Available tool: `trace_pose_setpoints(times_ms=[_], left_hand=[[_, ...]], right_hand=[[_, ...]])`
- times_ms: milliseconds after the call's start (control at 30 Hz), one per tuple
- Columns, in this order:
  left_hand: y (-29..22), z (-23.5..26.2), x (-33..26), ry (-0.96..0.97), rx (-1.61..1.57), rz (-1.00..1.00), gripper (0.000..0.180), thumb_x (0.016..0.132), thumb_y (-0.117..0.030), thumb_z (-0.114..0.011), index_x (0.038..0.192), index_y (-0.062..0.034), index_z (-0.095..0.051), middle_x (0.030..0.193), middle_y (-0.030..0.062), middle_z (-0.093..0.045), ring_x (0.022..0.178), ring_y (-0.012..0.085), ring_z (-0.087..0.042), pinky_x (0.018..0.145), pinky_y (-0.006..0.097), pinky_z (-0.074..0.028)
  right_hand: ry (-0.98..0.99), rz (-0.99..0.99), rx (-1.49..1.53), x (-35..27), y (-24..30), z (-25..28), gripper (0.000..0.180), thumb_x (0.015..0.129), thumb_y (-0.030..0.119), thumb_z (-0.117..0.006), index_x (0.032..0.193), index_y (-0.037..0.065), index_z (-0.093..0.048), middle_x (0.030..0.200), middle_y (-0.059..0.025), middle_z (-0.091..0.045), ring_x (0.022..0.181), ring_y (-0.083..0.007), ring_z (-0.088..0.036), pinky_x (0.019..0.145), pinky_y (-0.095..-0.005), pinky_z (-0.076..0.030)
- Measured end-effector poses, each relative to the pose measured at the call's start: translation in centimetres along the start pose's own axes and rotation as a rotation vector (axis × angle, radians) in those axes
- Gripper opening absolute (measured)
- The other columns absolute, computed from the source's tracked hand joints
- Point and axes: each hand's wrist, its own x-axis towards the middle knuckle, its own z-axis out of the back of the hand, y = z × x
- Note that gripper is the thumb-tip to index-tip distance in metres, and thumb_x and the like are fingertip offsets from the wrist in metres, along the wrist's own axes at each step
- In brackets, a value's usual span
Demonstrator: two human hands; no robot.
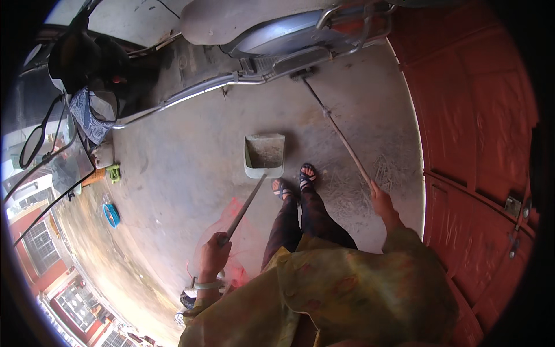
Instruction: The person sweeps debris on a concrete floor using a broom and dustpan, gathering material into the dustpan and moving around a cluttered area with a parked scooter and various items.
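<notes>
Left hand (215, 253) clenched on dustpan (264, 155) handle, pan flat on floor (185, 162) to catch dirt. Right hand (381, 199) fingers grasping broom (338, 132) stick, slanted toward scooter (272, 34).

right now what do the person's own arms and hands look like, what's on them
Both hands are bare, without gloves. The left hand has a pale bangle round the wrist. Both arms are in loose yellowish sleeves with faint reddish blotches, the same cloth as the top. No rings can be made out.
</notes>
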Motion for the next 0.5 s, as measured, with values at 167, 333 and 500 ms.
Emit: trace_pose_setpoints(times_ms=[167, 333, 500], left_hand=[[-0.2, 0.5, 0.2, -0.016, 0.058, -0.106, 0.032, 0.077, -0.016, -0.064, 0.106, -0.0019, -0.061, 0.076, 0.0117, -0.065, 0.058, 0.0201, -0.064, 0.056, 0.033, -0.052], [-0.7, 1.8, 1.1, 0.006, 0.119, -0.150, 0.032, 0.077, -0.016, -0.064, 0.106, -0.0022, -0.061, 0.076, 0.0115, -0.066, 0.057, 0.0201, -0.064, 0.056, 0.033, -0.052], [-1.9, 3.4, 1.7, 0.067, 0.159, -0.077, 0.030, 0.077, -0.020, -0.064, 0.104, -0.0074, -0.061, 0.087, 0.0163, -0.067, 0.084, 0.0349, -0.064, 0.072, 0.042, -0.050]], right_hand=[[0.022, -0.081, -0.020, -11.2, -0.5, 3.3, 0.043, 0.092, 0.019, -0.049, 0.135, 0.015, -0.046, 0.101, -0.0241, -0.062, 0.090, -0.0409, -0.061, 0.075, -0.0461, -0.048], [-0.012, 0.057, -0.046, -7.3, 0.6, 0.3, 0.042, 0.092, 0.018, -0.049, 0.134, 0.015, -0.046, 0.097, -0.0248, -0.062, 0.086, -0.0401, -0.061, 0.071, -0.0465, -0.048], [0.009, 0.033, 0.012, 3.5, 10.2, 0.6, 0.041, 0.095, 0.021, -0.047, 0.136, 0.026, -0.045, 0.104, -0.0230, -0.061, 0.090, -0.0388, -0.060, 0.075, -0.0436, -0.048]])
